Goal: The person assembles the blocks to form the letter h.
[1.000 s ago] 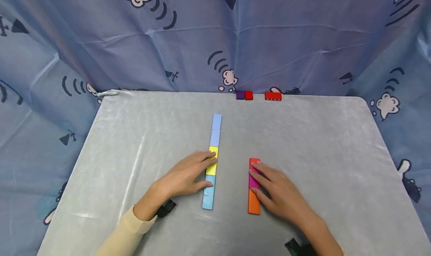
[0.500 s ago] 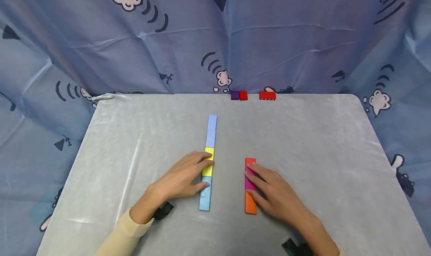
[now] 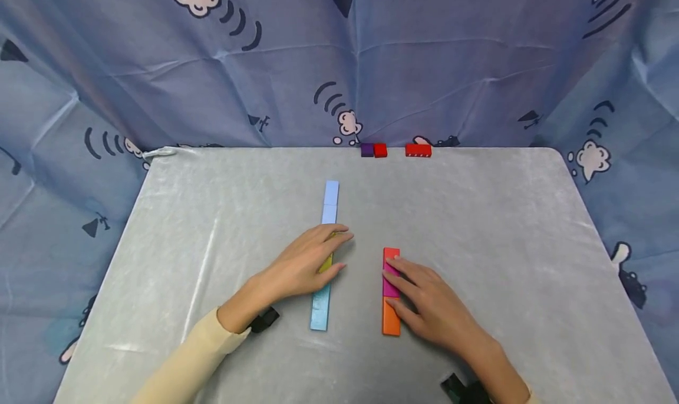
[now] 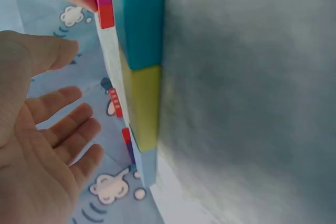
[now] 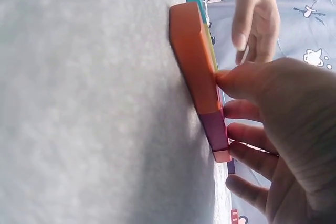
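at the far left hung a blue fabric curtain point(image 3: 48, 245) printed with cartoon clouds, its creased folds carrying on behind the grey cloth-covered table point(image 3: 132, 262), whose surface had a velvety sheen and one long pale crease. a cream sleeve point(image 3: 185, 357) led to the person's left hand point(image 3: 304, 262), released and relaxed, thumb and fingers spread; the left wrist view showed it apart from the blocks. beneath it ran a straight row of smooth, flat-topped, sharp-edged pieces laid end to end: two periwinkle rectangular blocks point(image 3: 331, 191) farthest off, then a yellow oblong block point(image 3: 326, 264), then a light blue oblong block point(image 3: 320, 312) nearest. next, at the table's far edge, a dark purple block point(image 3: 367, 150) touched a small red block point(image 3: 380, 150). nearer, a shorter row joined a bright red block point(image 3: 391, 252), a magenta block point(image 3: 389, 289) and a glossy orange oblong block point(image 3: 391, 321). a longer red block point(image 3: 418, 150) with pale dots lay at the far edge. the right hand point(image 3: 436, 306) rested its loosely extended fingertips along the shorter row, thumb touching the orange, without clenching.
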### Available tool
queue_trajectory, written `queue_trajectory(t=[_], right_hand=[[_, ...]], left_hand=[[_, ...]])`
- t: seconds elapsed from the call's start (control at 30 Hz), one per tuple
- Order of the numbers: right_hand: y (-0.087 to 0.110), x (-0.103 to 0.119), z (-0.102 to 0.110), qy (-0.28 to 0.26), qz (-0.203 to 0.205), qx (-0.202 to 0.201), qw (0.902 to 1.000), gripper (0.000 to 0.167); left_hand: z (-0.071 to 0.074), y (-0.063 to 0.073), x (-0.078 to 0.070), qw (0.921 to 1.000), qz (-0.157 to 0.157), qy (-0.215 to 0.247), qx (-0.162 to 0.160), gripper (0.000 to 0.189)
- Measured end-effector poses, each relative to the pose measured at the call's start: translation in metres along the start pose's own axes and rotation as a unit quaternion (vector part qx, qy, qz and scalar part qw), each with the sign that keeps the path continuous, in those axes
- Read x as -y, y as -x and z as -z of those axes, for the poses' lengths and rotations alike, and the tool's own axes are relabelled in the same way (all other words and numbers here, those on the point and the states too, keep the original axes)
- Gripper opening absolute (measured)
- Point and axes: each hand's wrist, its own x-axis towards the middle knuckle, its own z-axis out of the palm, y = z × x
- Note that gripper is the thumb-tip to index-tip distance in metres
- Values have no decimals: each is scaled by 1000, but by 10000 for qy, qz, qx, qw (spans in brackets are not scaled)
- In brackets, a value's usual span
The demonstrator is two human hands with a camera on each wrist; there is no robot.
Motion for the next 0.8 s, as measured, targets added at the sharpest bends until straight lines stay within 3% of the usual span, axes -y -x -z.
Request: queue_trajectory(t=[0.4,0.8], right_hand=[[-1,-1,0,33,-105,207,9997,60],[3,0,1,34,-244,383,9990,60]], left_hand=[[7,-51,-2,9993,-284,108,-231,53],[9,-107,0,9992,-240,54,-322,49]])
